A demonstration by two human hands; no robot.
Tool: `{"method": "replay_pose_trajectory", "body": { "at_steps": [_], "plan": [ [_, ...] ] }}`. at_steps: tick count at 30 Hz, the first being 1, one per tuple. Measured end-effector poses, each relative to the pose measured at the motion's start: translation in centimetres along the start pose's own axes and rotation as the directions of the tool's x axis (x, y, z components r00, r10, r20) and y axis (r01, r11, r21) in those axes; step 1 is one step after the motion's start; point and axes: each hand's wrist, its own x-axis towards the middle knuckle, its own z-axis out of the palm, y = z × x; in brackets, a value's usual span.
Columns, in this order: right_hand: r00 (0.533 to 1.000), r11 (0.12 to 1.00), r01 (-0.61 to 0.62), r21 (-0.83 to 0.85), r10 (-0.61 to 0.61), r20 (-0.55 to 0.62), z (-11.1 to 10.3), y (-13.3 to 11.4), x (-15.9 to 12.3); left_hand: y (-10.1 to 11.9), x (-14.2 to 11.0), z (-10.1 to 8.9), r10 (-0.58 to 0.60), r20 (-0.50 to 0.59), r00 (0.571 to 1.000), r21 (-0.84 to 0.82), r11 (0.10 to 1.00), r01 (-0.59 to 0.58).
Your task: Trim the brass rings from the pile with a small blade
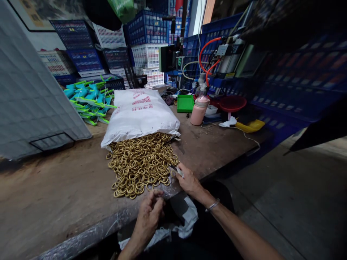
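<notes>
Many gold-coloured metal rings [143, 162] lie heaped on the table [206, 148], spilling from the mouth of a white sack [141, 112] with red print. My right hand [189, 182] is closed at the right edge of the heap, round a small tool [180, 172] with a pale flat part and a dark thin tip; its exact kind does not show. At the table's front edge, just below the rings, my left hand [149, 213] has its fingers curled in towards the thumb. Whether anything is in them I cannot see.
A pink bottle [199, 111], a green tray [185, 103], a red dish [232, 103] and a yellow scoop [251, 125] stand behind to the right. Bright green and teal plastic parts [90, 99] are piled left of the sack. White cloth [189, 216] hangs below the table edge.
</notes>
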Motion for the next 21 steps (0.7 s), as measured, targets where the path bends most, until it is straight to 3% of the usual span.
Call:
{"method": "replay_pose_trajectory", "body": {
  "at_steps": [5,10,16,18,21],
  "plan": [
    [0.991,0.933,-0.01,0.361,-0.039,0.13,0.1,-2.0,-1.5,0.1,0.3,-0.6,0.277,-0.056,0.959,0.195,0.945,-0.262],
    [0.947,0.826,-0.14,0.545,-0.048,0.317,0.9,-3.5,-2.6,0.3,0.2,-1.6,0.411,0.075,0.908,0.3,0.859,-0.414],
    [0.875,0.73,-0.35,0.587,0.031,0.483,1.8,-4.0,-3.2,1.1,-0.4,-2.1,0.359,0.033,0.933,0.26,0.898,-0.355],
    [0.885,0.751,-0.325,0.575,0.027,0.465,1.7,-4.2,-3.3,1.1,-0.5,-2.0,0.314,-0.005,0.949,0.252,0.919,-0.302],
    [0.921,0.805,-0.195,0.56,-0.046,0.387,1.4,-4.8,-3.3,1.1,-0.7,-1.8,0.246,-0.08,0.966,0.202,0.953,-0.226]
  ]
}}
